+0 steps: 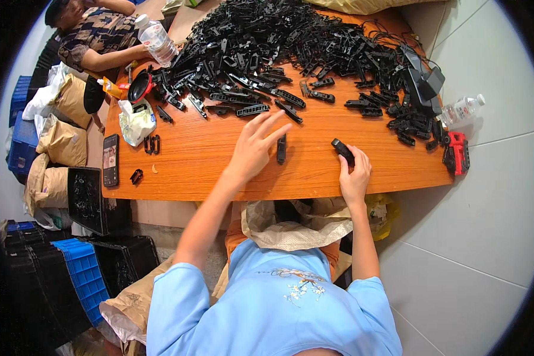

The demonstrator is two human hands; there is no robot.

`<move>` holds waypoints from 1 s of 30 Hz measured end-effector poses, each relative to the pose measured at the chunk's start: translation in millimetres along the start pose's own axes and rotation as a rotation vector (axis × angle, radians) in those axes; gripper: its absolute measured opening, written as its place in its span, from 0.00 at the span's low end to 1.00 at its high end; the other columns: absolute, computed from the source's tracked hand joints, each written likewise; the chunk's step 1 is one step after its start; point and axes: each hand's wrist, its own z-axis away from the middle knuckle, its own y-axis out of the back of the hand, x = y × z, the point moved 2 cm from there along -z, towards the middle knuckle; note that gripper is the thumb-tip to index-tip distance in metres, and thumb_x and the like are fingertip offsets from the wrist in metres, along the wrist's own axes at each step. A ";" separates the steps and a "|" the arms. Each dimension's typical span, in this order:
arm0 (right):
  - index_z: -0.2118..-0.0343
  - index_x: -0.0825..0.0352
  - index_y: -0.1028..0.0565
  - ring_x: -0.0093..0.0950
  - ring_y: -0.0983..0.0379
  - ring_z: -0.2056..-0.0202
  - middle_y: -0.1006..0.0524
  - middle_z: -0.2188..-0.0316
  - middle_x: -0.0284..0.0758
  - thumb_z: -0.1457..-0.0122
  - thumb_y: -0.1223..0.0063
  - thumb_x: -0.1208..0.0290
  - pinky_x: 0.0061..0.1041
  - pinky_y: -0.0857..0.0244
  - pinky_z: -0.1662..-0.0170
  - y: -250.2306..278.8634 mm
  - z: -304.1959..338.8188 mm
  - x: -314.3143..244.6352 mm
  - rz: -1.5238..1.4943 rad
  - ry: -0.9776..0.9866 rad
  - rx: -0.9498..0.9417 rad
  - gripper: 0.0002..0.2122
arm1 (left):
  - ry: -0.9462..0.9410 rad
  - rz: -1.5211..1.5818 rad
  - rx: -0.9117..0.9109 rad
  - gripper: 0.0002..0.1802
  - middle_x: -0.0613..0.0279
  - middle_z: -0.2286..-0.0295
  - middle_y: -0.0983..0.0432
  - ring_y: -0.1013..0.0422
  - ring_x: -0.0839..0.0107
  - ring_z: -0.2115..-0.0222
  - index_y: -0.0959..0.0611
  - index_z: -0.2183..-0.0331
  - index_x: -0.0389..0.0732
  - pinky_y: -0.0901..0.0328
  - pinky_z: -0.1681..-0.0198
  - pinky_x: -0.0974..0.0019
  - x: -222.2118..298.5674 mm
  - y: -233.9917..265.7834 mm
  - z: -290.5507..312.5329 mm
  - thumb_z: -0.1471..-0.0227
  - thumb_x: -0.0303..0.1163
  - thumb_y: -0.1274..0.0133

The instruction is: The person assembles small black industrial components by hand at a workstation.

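Note:
My left hand [254,147] hovers over the wooden table with its fingers spread, holding nothing. Its fingertips are close to a slim black plastic part [289,111] at the near edge of the pile. Just right of this hand, another narrow black part [281,149] lies lengthwise on the tabletop. In my right hand [356,176], near the front edge, a short black plastic piece [342,151] is gripped between thumb and fingers. A big heap of black plastic parts [267,44] covers the back of the table.
An open woven sack [296,228] sits at my lap below the table [219,172]. To the left lie a phone [110,160], a tissue pack [137,121] and a black-and-red round dish [140,87]. A bottle [461,111] stands at right. Across the left corner sits another person [104,35].

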 end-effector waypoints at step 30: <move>0.60 0.68 0.22 0.33 0.28 0.52 0.25 0.57 0.40 0.53 0.49 0.80 0.36 0.36 0.47 -30.4 19.4 -74.0 0.061 0.608 -0.209 0.15 | 0.044 0.219 -0.070 0.20 0.57 0.60 0.32 0.38 0.62 0.56 0.26 0.53 0.38 0.49 0.50 0.57 35.2 -38.0 2.7 0.43 0.39 0.58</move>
